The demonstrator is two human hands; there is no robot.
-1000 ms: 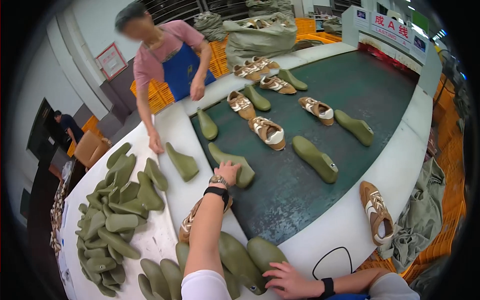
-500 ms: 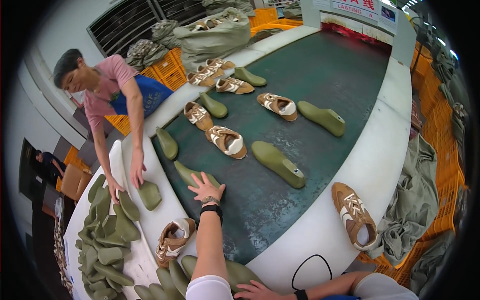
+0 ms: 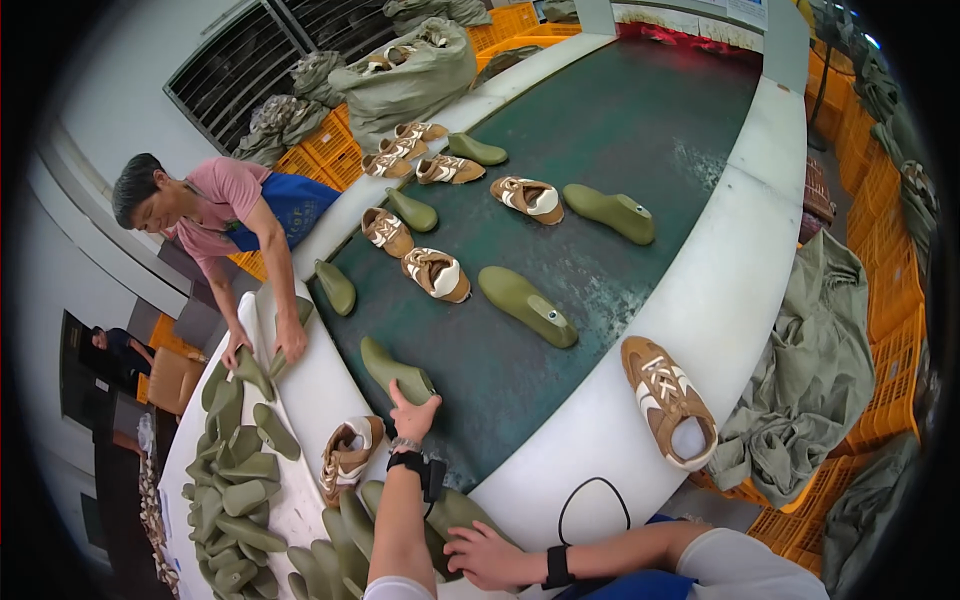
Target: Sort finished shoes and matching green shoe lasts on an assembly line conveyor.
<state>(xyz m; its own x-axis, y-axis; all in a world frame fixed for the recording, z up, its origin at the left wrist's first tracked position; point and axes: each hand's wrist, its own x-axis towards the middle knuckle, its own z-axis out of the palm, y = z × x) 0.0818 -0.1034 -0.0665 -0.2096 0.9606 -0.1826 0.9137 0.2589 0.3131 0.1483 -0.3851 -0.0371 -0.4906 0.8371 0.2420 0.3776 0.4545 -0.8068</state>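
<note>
On the near left of the dark green belt, my left hand [image 3: 413, 415] grips the end of an olive-green shoe last [image 3: 393, 368]; the fingers under it are partly hidden. My right hand [image 3: 485, 556] rests, fingers apart, on a row of green lasts [image 3: 350, 525] at the lower edge. Beside my left wrist, a brown and white sneaker [image 3: 350, 455] stands on the white ledge. Another sneaker [image 3: 668, 402] lies on the ledge at the right. Farther up the belt are a single last [image 3: 527, 305], another last [image 3: 608, 212] and several sneakers [image 3: 436, 273].
Across the left corner, a co-worker in a blue apron [image 3: 300, 210] handles a last [image 3: 252, 372] beside a large heap of lasts [image 3: 235, 500]. Orange crates [image 3: 885, 370] and grey-green cloth [image 3: 800, 370] line the right side. A thin black cable loop [image 3: 590, 490] lies near my right forearm.
My left hand has closed from spread fingers onto the last, which now sits turned. The belt items appear shifted left as the view moved. The co-worker's hands have come closer together.
</note>
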